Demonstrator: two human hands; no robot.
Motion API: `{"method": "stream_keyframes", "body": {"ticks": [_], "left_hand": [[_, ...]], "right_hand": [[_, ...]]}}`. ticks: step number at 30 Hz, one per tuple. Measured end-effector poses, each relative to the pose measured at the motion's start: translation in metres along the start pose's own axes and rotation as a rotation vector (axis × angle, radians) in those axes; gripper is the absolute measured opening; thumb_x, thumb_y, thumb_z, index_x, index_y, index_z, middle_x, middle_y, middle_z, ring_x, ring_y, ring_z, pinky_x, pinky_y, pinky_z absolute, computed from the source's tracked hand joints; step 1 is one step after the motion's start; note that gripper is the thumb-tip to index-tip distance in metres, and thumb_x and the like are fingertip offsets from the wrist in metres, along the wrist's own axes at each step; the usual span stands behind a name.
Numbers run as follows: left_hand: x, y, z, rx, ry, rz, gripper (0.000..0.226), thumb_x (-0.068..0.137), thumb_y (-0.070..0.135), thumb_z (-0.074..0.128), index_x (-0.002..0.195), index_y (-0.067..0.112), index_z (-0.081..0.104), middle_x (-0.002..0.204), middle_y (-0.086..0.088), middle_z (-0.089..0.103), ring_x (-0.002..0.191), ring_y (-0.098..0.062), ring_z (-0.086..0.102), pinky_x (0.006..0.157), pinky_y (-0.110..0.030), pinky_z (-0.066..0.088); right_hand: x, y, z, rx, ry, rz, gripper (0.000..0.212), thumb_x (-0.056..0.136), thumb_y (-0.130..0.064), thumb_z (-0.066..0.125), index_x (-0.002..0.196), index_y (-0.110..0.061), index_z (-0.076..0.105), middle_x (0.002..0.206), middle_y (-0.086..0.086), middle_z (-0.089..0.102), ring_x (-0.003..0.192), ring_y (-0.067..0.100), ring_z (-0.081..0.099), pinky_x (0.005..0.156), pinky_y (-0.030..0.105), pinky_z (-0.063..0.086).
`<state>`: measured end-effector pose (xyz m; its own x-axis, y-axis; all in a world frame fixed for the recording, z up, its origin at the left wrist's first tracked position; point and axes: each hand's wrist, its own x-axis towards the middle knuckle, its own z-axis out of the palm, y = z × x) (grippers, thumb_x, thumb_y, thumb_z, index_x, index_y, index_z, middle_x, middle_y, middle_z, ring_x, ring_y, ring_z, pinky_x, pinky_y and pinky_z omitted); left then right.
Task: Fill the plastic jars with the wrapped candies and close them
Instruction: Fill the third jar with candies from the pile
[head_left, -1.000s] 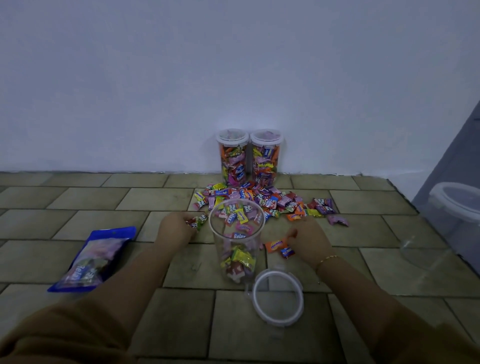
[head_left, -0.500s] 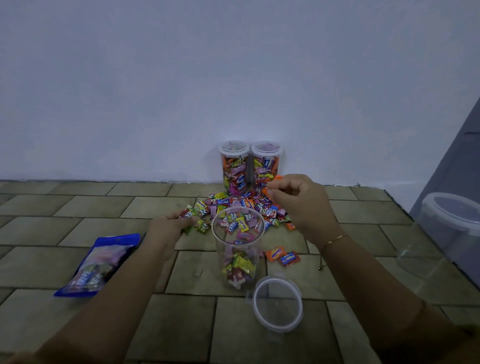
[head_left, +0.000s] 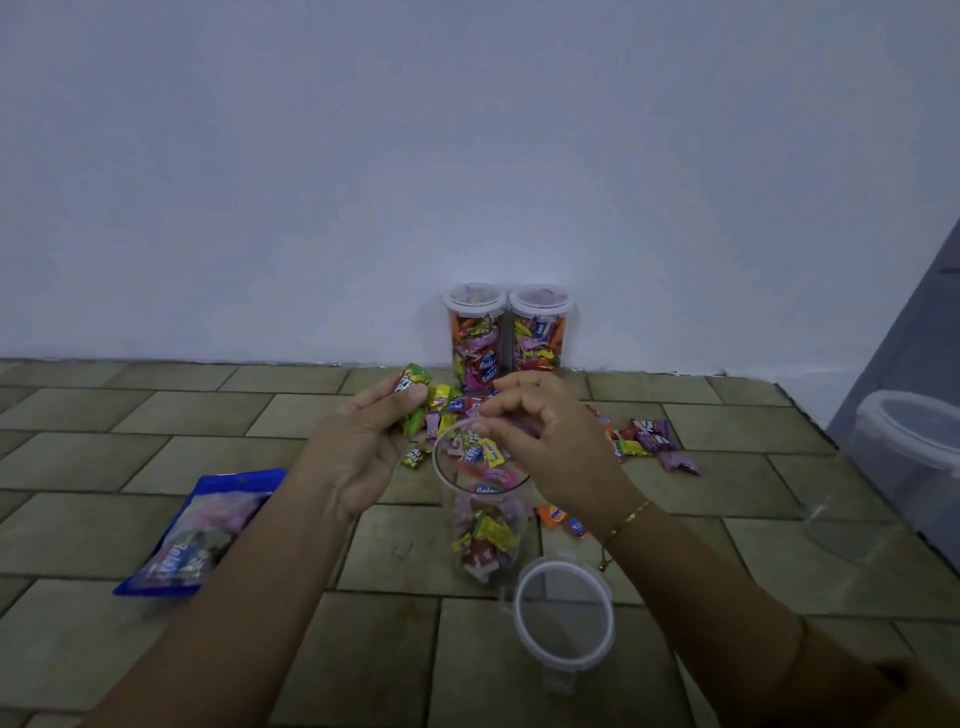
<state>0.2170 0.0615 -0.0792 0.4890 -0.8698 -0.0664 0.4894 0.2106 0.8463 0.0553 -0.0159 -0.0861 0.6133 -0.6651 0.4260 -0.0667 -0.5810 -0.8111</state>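
On tiled floor, head view: open jar (head_left: 485, 512) upright, partly filled with candies. Left hand (head_left: 363, 447) just left of its rim, fingers curled round a few wrapped candies (head_left: 414, 397). Right hand (head_left: 540, 436) above the mouth, fingers loosely curled, contents unclear. Lid (head_left: 563, 631) lies near.

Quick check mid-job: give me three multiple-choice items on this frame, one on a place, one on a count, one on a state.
1. Where does the loose lid lie?
A. on the open jar
B. on the floor near the open jar
C. on the blue candy bag

2. How many closed, filled jars stand at the wall?
A. one
B. two
C. four

3. What is the left hand doing?
A. holding wrapped candies
B. resting flat
C. gripping the lid

B: it lies on the tiles; B: a pair of lidded jars; A: fingers curl round candies.
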Motion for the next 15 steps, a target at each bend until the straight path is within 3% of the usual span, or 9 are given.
{"method": "stream_keyframes", "body": {"ticks": [2,6,8,12,15], "left_hand": [[-0.003,-0.003,0.004,0.021,-0.035,-0.008,0.013,0.069,0.002,0.061,0.076,0.006,0.071,0.067,-0.002,0.07,0.06,-0.01,0.067,0.054,-0.018,0.054],[-0.004,-0.008,0.008,0.047,-0.04,-0.006,0.034,0.069,-0.002,0.062,0.102,-0.002,0.063,0.076,-0.006,0.073,0.067,-0.012,0.069,0.061,-0.02,0.056],[-0.005,-0.012,0.01,0.071,-0.028,-0.01,0.028,0.075,-0.01,0.059,0.102,-0.003,0.062,0.078,-0.007,0.073,0.068,-0.013,0.07,0.061,-0.021,0.056],[-0.007,-0.015,0.018,0.131,0.001,0.018,0.023,0.079,-0.014,0.058,0.094,0.003,0.064,0.077,-0.007,0.074,0.068,-0.014,0.07,0.062,-0.021,0.057],[-0.008,-0.016,0.015,0.301,0.004,0.099,0.028,0.071,-0.001,0.071,0.094,0.014,0.066,0.082,-0.001,0.075,0.075,-0.011,0.07,0.066,-0.019,0.056]], "right_hand": [[-0.001,0.002,0.002,0.013,0.002,0.013,0.006,0.083,-0.025,0.068,0.083,-0.019,0.07,0.104,-0.012,0.051,0.099,0.005,0.055,0.084,0.011,0.045],[-0.009,0.008,0.007,0.034,0.114,-0.014,0.028,0.086,-0.044,0.057,0.091,-0.019,0.07,0.105,-0.009,0.055,0.102,-0.002,0.052,0.088,0.008,0.039],[-0.014,0.01,0.01,0.089,0.109,0.044,0.028,0.086,-0.053,0.054,0.101,-0.03,0.06,0.109,-0.014,0.053,0.105,0.0,0.053,0.089,0.014,0.043],[-0.024,0.016,0.014,0.257,0.071,0.181,0.041,0.082,-0.056,0.047,0.114,-0.03,0.048,0.11,-0.02,0.054,0.099,-0.012,0.054,0.079,0.004,0.043],[-0.03,0.025,0.019,0.285,0.079,0.188,0.066,0.07,-0.082,0.042,0.115,-0.035,0.05,0.113,-0.021,0.056,0.104,-0.014,0.053,0.082,0.004,0.042]]}}
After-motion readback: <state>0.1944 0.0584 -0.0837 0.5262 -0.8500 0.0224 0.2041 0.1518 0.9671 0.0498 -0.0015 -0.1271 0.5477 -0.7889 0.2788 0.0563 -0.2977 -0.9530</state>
